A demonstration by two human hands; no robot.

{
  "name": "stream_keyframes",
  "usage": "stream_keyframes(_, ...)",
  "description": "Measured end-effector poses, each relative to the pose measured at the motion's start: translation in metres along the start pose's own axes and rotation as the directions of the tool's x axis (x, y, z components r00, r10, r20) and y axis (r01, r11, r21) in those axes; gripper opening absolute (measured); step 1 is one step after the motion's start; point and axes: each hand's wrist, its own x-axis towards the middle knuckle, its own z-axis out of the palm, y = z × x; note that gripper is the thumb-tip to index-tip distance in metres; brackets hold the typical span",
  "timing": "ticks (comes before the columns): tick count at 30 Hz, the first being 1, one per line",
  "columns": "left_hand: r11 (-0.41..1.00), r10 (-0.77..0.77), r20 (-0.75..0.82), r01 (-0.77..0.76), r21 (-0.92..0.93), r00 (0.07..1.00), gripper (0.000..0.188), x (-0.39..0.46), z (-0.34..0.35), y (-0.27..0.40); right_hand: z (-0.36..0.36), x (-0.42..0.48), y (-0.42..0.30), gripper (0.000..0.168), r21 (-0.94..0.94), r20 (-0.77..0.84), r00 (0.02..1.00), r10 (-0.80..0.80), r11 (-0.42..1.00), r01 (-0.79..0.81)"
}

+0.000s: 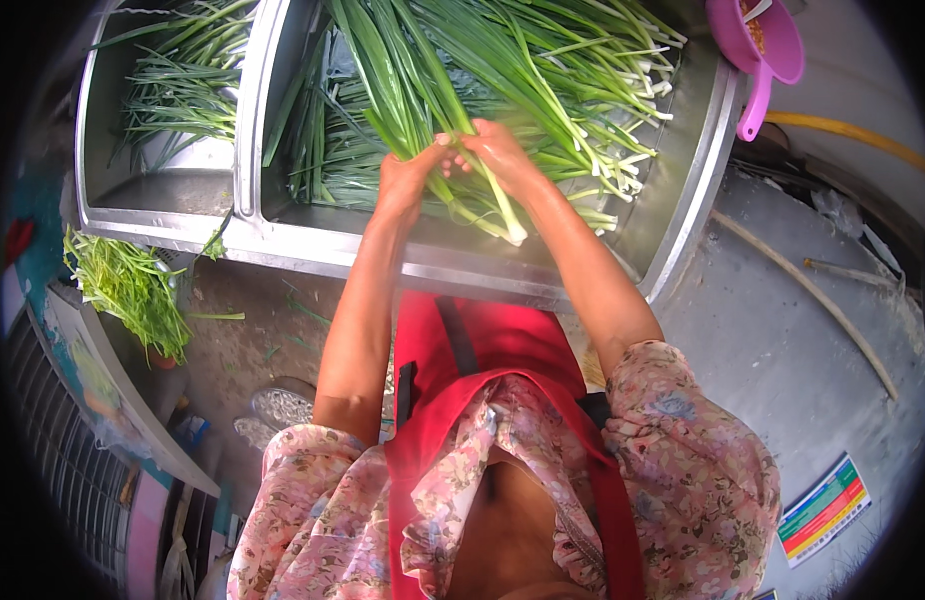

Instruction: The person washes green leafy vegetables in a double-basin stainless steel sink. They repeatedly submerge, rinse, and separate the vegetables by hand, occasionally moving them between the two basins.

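Note:
My left hand (411, 174) grips a small bunch of green onions (402, 82) above the right basin of a stainless steel double sink (312, 234). My right hand (501, 156) meets it there, its thumb and fingers closed around one thick stalk (500, 202) of the same bunch. The white root ends hang towards me over the front of the basin, and the long leaves reach away. Behind and right of my hands lies a large heap of green onions (552, 82), white ends to the right. More leaves (350, 172) lie low in the basin, partly hidden.
Cut green stalks (181, 97) fill part of the left basin. Below the sink's left corner sits a pile of leafy greens (136, 292). A pink plastic dipper (781, 45) rests at the right rim, near a yellow hose (845, 127). A stick (815, 300) lies on the grey surface.

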Motion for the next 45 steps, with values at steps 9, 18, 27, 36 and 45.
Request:
stream_keyframes(9,0.986,-0.119,-0.205,0.091,-0.141,0.972,0.027,0.010,-0.005,-0.025,0.005,0.033,0.029,0.023,-0.911,-0.373,0.693,-0.617,0.387,-0.145)
stream_keyframes(18,0.985,-0.090,-0.199,0.057,-0.166,0.976,0.039,0.011,-0.005,-0.027,0.032,-0.009,0.030,0.023,-0.740,-0.098,0.878,-0.469,0.624,0.250)
stream_keyframes(27,0.998,-0.001,-0.371,-0.020,-0.052,0.929,0.037,0.009,0.012,-0.023,-0.105,-0.009,-0.032,0.025,-0.926,-0.289,0.611,-0.737,0.378,0.018)
stream_keyframes(36,0.959,-0.007,-0.096,-0.021,-0.284,0.995,0.031,0.010,0.045,0.002,-0.031,-0.043,-0.033,0.024,-0.459,-0.102,0.964,-0.247,0.871,0.175)
stream_keyframes(45,0.964,-0.049,-0.106,0.020,-0.264,0.993,0.021,0.015,0.028,-0.008,-0.020,-0.038,-0.009,0.015,0.213,-0.020,0.998,-0.054,0.975,0.057)
